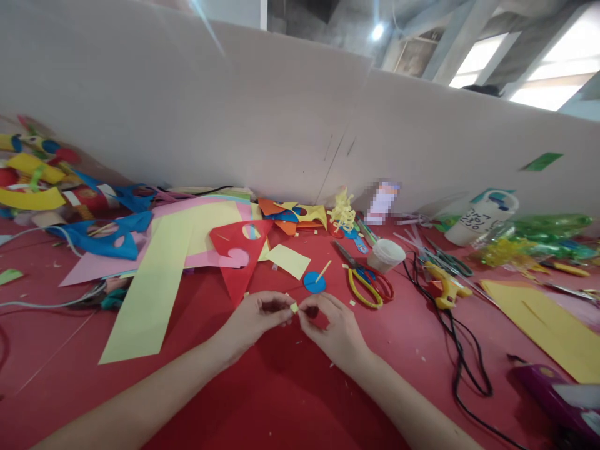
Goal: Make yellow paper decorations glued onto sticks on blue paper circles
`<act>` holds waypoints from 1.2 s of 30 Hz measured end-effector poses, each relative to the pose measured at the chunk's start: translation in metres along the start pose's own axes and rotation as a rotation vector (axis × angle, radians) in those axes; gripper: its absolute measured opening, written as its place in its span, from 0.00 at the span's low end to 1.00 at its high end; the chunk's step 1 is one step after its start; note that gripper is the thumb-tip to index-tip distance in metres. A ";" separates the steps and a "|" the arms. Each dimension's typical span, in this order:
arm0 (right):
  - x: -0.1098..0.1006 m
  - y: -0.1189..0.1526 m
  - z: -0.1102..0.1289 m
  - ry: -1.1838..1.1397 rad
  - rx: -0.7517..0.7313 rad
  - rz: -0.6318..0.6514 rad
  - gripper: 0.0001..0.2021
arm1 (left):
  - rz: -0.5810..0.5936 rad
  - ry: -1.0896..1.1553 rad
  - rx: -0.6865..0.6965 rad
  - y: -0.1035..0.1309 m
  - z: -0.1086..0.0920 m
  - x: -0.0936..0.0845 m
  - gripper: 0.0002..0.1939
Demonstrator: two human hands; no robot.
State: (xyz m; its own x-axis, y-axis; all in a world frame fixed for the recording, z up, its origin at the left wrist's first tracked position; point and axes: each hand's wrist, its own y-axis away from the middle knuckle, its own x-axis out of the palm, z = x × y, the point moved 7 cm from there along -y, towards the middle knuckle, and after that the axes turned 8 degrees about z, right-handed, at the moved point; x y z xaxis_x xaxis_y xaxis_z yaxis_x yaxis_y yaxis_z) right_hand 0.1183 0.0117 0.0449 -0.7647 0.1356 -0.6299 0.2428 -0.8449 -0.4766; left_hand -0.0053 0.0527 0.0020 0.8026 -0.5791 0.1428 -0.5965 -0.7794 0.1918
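Observation:
Between the fingertips of both hands is a tiny piece of yellow paper. My left hand pinches it from the left, and my right hand closes on its right edge. Just beyond the fingers lies a blue paper disc with a thin yellow strip across it. A red paper piece with cut-out holes lies beyond my left hand. Scissors with yellow and red handles rest ahead and right of my right hand.
A long pale-yellow sheet and blue cut-outs lie at left. Beyond the scissors stands a white cup. A yellow glue gun with a black cord is at right, with a purple tool nearer. A pale partition borders the back.

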 end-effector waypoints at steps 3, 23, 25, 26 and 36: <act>0.000 0.001 0.002 0.037 -0.014 0.000 0.06 | -0.004 -0.053 -0.003 0.001 -0.002 0.001 0.09; 0.000 0.001 0.012 0.127 -0.105 0.011 0.06 | 0.070 -0.097 0.044 -0.001 -0.001 0.007 0.11; 0.000 0.002 0.012 0.133 -0.108 -0.004 0.06 | 0.095 -0.082 0.065 -0.001 0.000 0.009 0.10; 0.001 0.002 0.011 0.123 -0.096 -0.006 0.06 | 0.103 -0.073 0.073 0.000 0.000 0.010 0.10; -0.001 0.001 -0.009 -0.045 0.072 -0.007 0.05 | -0.010 -0.177 0.108 -0.001 -0.005 -0.002 0.10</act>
State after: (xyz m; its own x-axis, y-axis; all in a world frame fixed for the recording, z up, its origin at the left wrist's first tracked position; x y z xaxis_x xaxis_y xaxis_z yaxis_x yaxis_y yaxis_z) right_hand 0.1246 0.0159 0.0392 -0.7926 0.1199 -0.5978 0.1950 -0.8791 -0.4349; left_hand -0.0067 0.0562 0.0065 0.8019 -0.5966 -0.0336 -0.5924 -0.8011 0.0858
